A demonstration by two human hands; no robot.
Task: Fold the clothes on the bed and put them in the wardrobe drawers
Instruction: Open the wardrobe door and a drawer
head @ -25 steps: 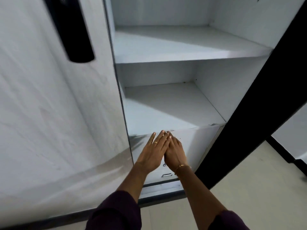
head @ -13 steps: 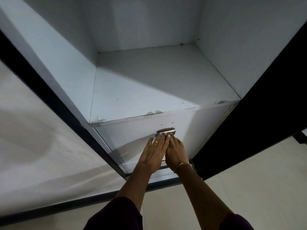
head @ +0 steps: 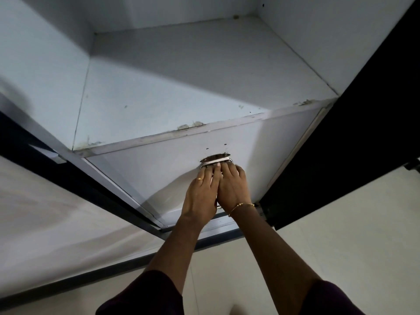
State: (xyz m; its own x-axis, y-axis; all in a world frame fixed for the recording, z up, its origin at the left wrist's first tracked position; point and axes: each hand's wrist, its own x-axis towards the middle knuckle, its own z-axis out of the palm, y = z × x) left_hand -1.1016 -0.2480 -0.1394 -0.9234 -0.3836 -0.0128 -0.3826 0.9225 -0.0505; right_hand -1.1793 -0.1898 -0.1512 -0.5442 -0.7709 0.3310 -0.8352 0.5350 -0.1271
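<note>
A white wardrobe drawer front [head: 145, 164] sits shut below a bare shelf [head: 181, 87]. Its metal handle [head: 216, 159] is near the top middle. My left hand [head: 202, 192], with a ring, and my right hand [head: 231, 187], with a thin bracelet, lie flat side by side on the drawer front. Their straight fingertips touch the handle's lower edge. No clothes are in view.
The white wardrobe door [head: 45, 212] stands open at the left, and a dark door [head: 363, 133] stands open at the right. A second drawer handle is mostly hidden under my hands. Pale floor [head: 341, 235] lies below.
The view has dropped and moved closer to the drawer. Both hands stayed flat together on the drawer front and slid up, so the fingertips now touch the handle.
</note>
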